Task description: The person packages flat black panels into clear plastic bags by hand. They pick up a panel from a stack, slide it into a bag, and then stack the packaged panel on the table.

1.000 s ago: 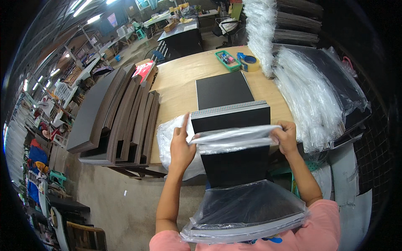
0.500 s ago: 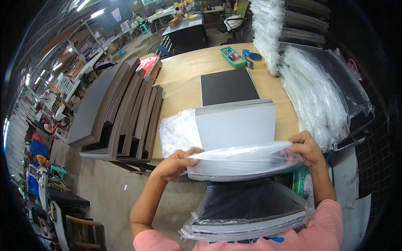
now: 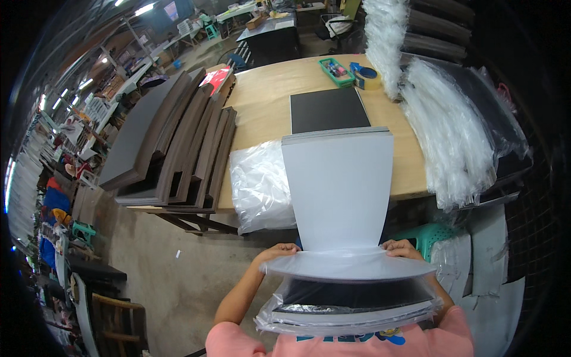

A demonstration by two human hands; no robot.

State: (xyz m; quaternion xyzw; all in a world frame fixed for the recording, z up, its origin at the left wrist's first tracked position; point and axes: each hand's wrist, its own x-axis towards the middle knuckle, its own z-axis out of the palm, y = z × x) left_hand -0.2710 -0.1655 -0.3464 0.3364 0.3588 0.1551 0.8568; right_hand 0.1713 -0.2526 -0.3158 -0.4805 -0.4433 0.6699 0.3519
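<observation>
A tall stack of boards with a white face (image 3: 339, 184) leans from the table's near edge toward my body. A clear plastic bag (image 3: 348, 266) covers its near end. My left hand (image 3: 278, 250) pinches the bag's edge at the left side of the stack. At the right side, my right hand (image 3: 404, 249) grips the same edge, its fingers curled in. Below the bag, on my lap, lie plastic-wrapped boards (image 3: 333, 294) with a dark top. A black board (image 3: 329, 111) lies flat on the table just beyond the white stack.
Dark brown boards (image 3: 143, 134) are piled at the table's left. Flat plastic bags (image 3: 262, 184) hang over the near edge. More plastic sleeves (image 3: 449, 137) drape at the right, by a green stool (image 3: 433, 235). A green basket (image 3: 336, 72) and tape rolls (image 3: 366, 76) sit at the back.
Both hands have come down toward my body, drawing the bag's edge along. More of the stack's white face shows above the bag now.
</observation>
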